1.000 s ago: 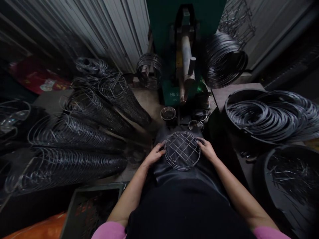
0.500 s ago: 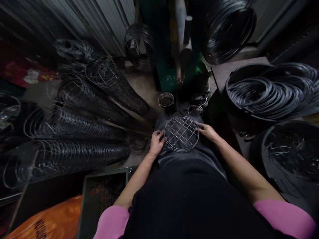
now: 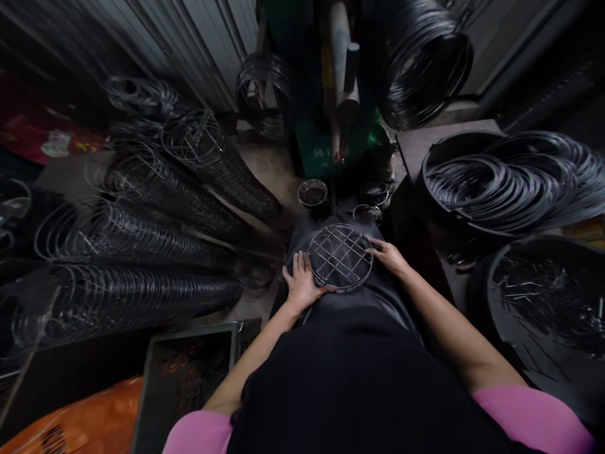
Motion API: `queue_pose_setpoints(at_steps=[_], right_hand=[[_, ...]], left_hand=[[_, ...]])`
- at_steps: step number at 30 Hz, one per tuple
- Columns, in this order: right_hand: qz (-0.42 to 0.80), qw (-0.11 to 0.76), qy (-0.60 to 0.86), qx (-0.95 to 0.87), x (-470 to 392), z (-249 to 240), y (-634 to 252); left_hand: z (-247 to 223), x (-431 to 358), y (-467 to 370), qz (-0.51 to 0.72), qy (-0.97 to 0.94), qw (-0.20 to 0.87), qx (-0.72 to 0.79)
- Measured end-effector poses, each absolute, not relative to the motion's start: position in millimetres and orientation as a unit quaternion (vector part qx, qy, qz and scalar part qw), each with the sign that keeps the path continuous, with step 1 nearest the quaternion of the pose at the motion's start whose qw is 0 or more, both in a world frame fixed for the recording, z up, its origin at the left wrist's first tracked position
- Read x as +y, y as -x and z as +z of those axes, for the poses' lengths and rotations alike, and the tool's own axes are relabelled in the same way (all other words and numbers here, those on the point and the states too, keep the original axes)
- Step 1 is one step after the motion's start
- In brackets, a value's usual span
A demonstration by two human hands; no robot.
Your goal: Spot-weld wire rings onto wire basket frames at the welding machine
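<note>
Round wire racks (image 3: 341, 257) with crossed bars lie stacked on the dark apron over my lap. My left hand (image 3: 302, 282) is open, its fingers spread against the left rim and its thumb along the near edge. At the right rim my right hand (image 3: 385, 255) pinches the wire between thumb and fingers. Just beyond the racks stand a small round bowl (image 3: 312, 193) and a wire-rimmed container (image 3: 367, 214), below a green machine (image 3: 326, 154) with a metal rod (image 3: 338, 126).
Long rows of wire rings (image 3: 155, 293) fill the left side. On the right are a tub of wire hoops (image 3: 491, 183) and a tub of short wire pieces (image 3: 543, 296). A crate (image 3: 189, 366) and an orange sack (image 3: 94, 419) lie at lower left.
My left hand has gone from holding the left rim with bent fingers to lying spread along it, thumb at the near edge. The view has shifted slightly.
</note>
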State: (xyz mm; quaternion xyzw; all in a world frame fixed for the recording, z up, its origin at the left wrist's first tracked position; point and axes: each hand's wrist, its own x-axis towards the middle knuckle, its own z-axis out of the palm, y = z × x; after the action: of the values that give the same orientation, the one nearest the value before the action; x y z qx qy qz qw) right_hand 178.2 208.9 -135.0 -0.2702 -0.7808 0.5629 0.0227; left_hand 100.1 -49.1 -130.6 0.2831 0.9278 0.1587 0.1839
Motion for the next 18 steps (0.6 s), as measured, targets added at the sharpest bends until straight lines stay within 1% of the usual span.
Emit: queue_pose_setpoints(at_steps=[4, 6, 8, 10, 12, 15, 18], right_hand=[[0.562, 0.049, 0.283, -0.776, 205, -136, -176], [0.569, 0.058, 0.280, -0.771, 202, -134, -177], [0.578, 0.069, 0.272, -0.766, 199, -134, -182], [0.581, 0.082, 0.279, -0.760, 197, -135, -189], [0.577, 0.107, 0.312, -0.747, 195, -137, -196], [0.571, 0.172, 0.355, -0.720, 191, -136, -200], [0.569, 0.194, 0.329, -0.728, 185, -128, -198]], left_hand=[[-130, -43, -102, 0.146, -0.280, 0.179, 0.932], [-126, -45, -99, 0.157, -0.279, 0.185, 0.929], [-120, -52, -90, 0.183, -0.292, 0.214, 0.914], [-113, -66, -75, 0.244, -0.308, 0.270, 0.879], [-106, -79, -58, 0.343, -0.297, 0.310, 0.835], [-100, -85, -43, 0.483, -0.227, 0.313, 0.786], [-103, -70, -44, 0.526, -0.170, 0.329, 0.765]])
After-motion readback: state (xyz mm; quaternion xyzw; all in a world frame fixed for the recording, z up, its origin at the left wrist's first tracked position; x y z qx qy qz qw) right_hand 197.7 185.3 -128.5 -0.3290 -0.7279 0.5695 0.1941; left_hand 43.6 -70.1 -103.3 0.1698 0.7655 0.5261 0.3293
